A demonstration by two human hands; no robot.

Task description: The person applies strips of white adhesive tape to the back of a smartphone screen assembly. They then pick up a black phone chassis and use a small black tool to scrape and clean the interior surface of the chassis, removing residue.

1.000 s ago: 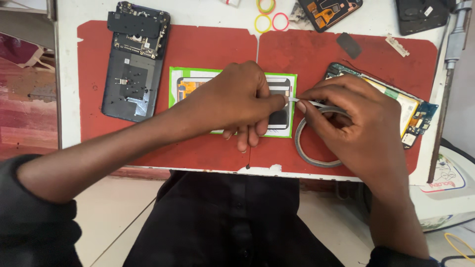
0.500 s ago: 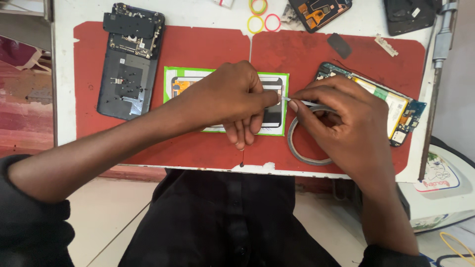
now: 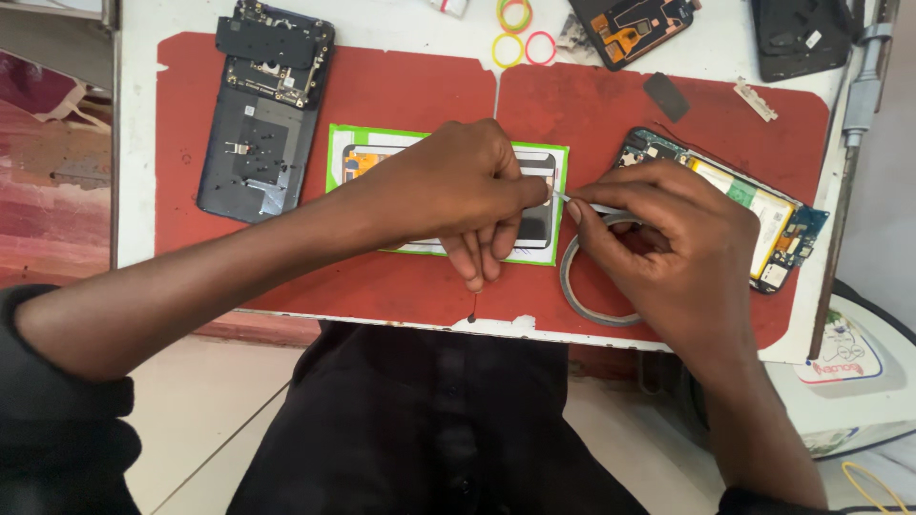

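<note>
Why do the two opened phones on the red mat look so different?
The left phone is dark grey and black, with metal covers over its insides; the right phone shows a pale battery and green and blue boards. The left phone lies in full view with nothing touching it; the right phone is partly hidden behind the right hand. Both lie flat on the red mat with their backs off.

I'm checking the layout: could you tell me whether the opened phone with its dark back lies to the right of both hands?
No, the opened phone lies on the red mat, left of both hands.
</note>
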